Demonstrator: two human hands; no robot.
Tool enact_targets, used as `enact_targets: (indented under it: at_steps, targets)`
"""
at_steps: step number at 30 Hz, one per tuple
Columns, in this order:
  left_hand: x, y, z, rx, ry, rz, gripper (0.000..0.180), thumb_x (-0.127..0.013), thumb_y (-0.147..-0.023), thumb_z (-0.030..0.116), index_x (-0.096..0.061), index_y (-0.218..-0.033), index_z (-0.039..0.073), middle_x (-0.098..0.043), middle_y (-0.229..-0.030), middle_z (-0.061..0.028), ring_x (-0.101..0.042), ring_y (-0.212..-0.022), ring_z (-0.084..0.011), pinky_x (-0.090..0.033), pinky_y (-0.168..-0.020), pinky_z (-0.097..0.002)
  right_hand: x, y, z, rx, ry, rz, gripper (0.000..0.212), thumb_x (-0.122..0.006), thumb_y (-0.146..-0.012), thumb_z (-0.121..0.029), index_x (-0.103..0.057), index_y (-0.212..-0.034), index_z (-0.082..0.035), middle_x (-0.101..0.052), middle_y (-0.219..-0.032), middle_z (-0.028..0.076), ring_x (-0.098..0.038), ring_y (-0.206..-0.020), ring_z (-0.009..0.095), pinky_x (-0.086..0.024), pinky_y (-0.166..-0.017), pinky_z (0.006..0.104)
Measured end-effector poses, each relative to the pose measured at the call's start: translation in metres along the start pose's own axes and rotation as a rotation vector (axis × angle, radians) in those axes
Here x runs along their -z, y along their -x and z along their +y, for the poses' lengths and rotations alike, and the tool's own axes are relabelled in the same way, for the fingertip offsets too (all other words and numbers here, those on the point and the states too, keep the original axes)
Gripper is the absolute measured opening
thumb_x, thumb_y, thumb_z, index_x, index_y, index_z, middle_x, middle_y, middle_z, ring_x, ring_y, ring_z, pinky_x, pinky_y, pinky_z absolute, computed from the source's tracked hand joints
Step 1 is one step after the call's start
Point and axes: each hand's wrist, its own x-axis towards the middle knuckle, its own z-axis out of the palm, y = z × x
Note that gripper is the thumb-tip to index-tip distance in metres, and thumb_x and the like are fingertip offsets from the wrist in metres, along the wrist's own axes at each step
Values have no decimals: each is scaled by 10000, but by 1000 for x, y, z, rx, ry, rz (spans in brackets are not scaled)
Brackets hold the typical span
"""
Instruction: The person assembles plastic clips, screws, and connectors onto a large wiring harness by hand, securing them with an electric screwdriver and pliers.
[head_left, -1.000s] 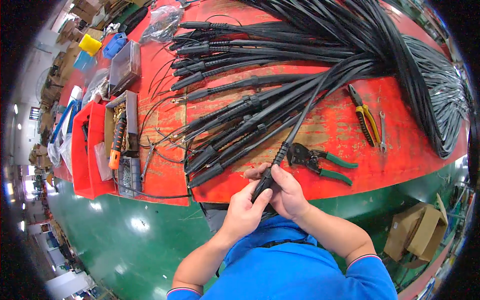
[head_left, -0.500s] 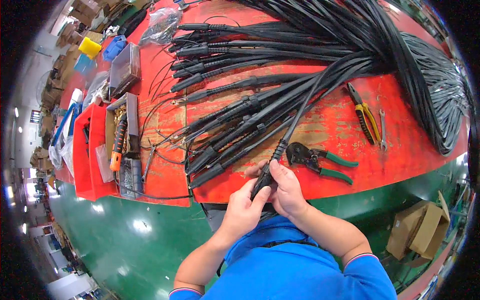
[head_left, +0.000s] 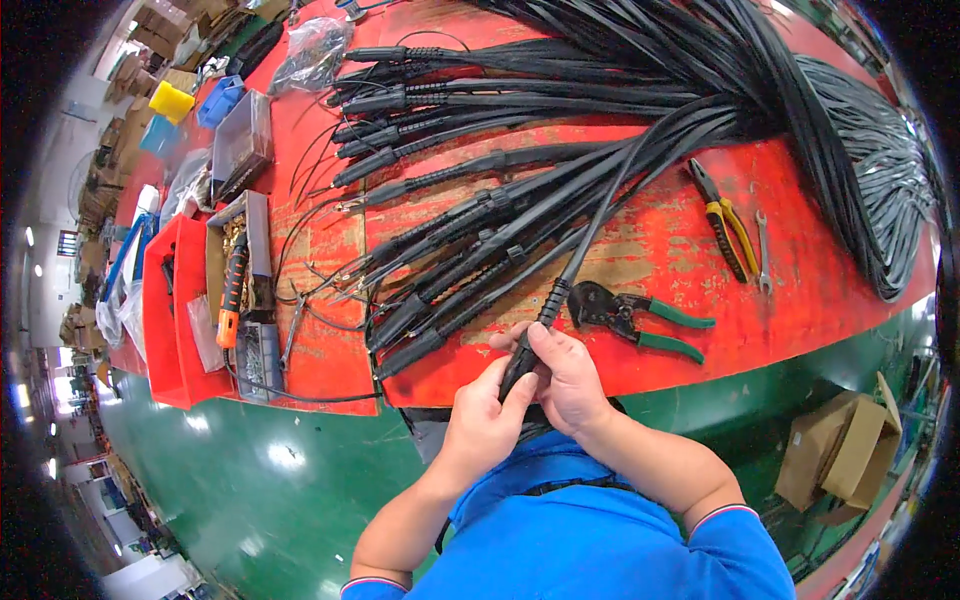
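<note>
Both my hands are closed round a black cable handle [head_left: 521, 366] at the table's front edge. My left hand [head_left: 488, 412] grips its lower end, thumb along the side. My right hand [head_left: 568, 378] holds it higher up, thumb near the ribbed sleeve [head_left: 554, 300]. From that sleeve a black cable [head_left: 598, 222] runs up to the big bundle. The handle's lower tip is partly hidden by my fingers. Just right of my hands lies a cutting tool with green handles [head_left: 640, 322]. To the left, several similar black cable handles [head_left: 415, 352] lie side by side, bare wire ends pointing left.
Yellow-and-black pliers [head_left: 728, 225] and a wrench [head_left: 763, 252] lie at the right. A thick black cable bundle [head_left: 800, 120] and grey cables [head_left: 870, 150] fill the far right. A red bin [head_left: 180, 335], small parts boxes [head_left: 262, 350] and an orange-handled soldering iron [head_left: 231, 300] stand left. Cardboard boxes [head_left: 840, 450] sit on the floor.
The view has shifted slightly. My hands keep their grip on the cable handle, with only a slight change in the fingers.
</note>
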Motion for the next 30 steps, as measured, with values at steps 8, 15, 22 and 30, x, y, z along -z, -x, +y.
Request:
enact_targets:
  at_steps: [8, 15, 22, 30]
  targets:
    - [-6, 2, 5, -112, -257, 90, 299, -643, -995, 133, -626, -1237, -42, -707, -894, -135, -652, -816, -125, -538, -742, -314, -7, 4, -3, -18, 129, 120, 358, -587, -1052, -357, -655, -1171, -25, -726, -1104, 103, -667, -878, 136, -557, -837, 303]
    - [3, 1, 3, -30, -152, 24, 290, -638, -1007, 144, -633, -1231, -40, -717, -927, -100, -639, -854, -111, -532, -762, -305, 5, -3, -9, -84, -338, -92, 341, -580, -1056, -315, -637, -1240, -34, -695, -1230, 138, -660, -1128, 216, -510, -1010, 373]
    - [-1, 0, 7, -109, -112, 90, 226, -642, -996, 139, -638, -1153, -24, -643, -776, -135, -601, -688, -134, -500, -634, -331, 13, -5, -5, -20, -148, -146, 316, -583, -1052, -273, -634, -1259, -40, -674, -1281, 140, -628, -1212, 237, -477, -1076, 394]
    - [-5, 1, 5, -131, -386, 113, 301, -657, -965, 112, -614, -1229, -27, -701, -905, -204, -722, -792, -285, -554, -709, -390, 15, -4, -4, -33, -77, -68, 289, -640, -1021, -243, -670, -1195, -14, -712, -1209, 136, -675, -1077, 184, -520, -1003, 356]
